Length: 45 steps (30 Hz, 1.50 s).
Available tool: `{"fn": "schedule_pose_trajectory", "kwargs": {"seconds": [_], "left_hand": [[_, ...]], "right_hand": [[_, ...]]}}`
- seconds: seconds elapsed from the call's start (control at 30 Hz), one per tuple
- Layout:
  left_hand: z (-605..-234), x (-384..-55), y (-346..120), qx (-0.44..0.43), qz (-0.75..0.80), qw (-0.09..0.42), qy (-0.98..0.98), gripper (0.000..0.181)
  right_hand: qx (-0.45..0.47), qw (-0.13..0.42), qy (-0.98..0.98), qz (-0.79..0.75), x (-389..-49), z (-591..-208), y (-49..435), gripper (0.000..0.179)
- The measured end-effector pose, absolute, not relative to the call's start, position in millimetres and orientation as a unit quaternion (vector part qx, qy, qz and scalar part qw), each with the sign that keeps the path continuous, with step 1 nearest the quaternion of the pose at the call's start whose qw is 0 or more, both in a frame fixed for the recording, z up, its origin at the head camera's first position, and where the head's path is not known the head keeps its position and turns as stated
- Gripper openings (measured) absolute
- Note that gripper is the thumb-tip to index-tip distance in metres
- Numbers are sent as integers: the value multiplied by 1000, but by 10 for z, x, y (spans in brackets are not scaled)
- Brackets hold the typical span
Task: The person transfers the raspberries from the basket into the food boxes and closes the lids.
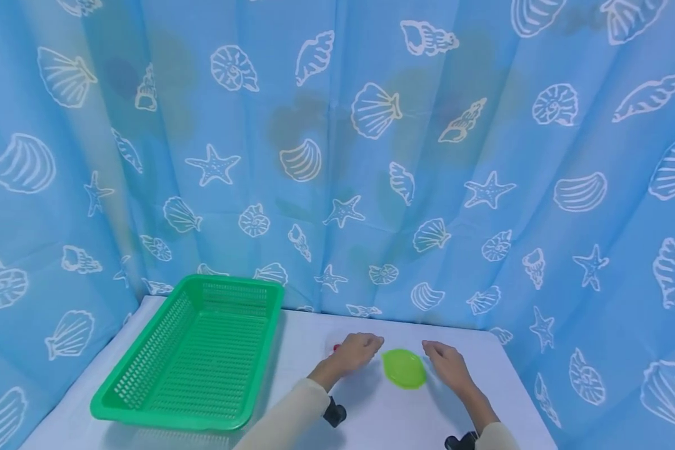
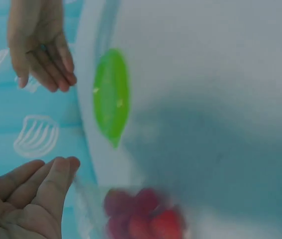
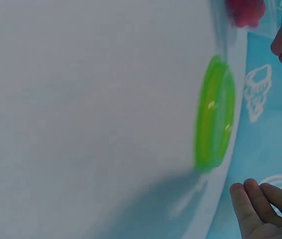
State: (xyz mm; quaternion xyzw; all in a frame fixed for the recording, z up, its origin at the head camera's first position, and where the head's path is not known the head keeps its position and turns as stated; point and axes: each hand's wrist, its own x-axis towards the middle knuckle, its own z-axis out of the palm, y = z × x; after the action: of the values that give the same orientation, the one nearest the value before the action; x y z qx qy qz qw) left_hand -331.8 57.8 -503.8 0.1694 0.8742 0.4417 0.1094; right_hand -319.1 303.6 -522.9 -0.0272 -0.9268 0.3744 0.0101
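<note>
A bright green shallow dish, leaf-like with a pointed tip, lies on the white table between my two hands. My left hand hovers to its left, fingers loosely extended and nothing in them. On the other side, my right hand is held over the table, also with nothing in its grasp. In the left wrist view, a clear plastic bag of round red fruit-like pieces lies beside the left hand. The left hand mostly hides that bag in the head view, where only a bit of red shows.
A large green slotted plastic basket stands on the left part of the white table. Behind and at both sides hangs a blue curtain with white shell and starfish prints.
</note>
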Motion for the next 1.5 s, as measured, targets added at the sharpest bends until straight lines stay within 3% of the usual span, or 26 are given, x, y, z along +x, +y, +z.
{"fn": "schedule_pose_trajectory", "kwargs": {"seconds": [0.2, 0.37, 0.5, 0.77, 0.93, 1.03, 1.2, 1.5], "left_hand": [[-5167, -3189, 795, 176, 412, 133, 884, 54], [-5203, -3136, 933, 159, 396, 181, 886, 67], [-5246, -3123, 984, 109, 420, 187, 882, 75], [-5427, -3184, 1001, 61, 600, 175, 778, 50], [-5490, -3152, 1011, 33, 627, 172, 759, 48], [-5466, -3104, 1042, 28, 623, 170, 763, 47], [-5422, -3070, 1071, 44, 646, 174, 742, 54], [-5415, -3044, 1087, 32, 688, 187, 700, 75]], "right_hand": [[-63, -12, -926, 372, -3132, -5349, 3160, 77], [-78, -16, -922, 380, -3154, -5398, 3164, 69], [-74, -15, -921, 383, -3158, -5412, 3157, 67], [-69, -12, -920, 385, -3171, -5451, 3100, 66], [-83, -24, -925, 370, -3175, -5447, 3072, 77], [-91, -29, -929, 357, -3183, -5407, 3076, 69], [-109, -34, -927, 358, -3217, -5360, 3067, 53], [-144, -33, -913, 381, -3202, -5395, 3044, 49]]}}
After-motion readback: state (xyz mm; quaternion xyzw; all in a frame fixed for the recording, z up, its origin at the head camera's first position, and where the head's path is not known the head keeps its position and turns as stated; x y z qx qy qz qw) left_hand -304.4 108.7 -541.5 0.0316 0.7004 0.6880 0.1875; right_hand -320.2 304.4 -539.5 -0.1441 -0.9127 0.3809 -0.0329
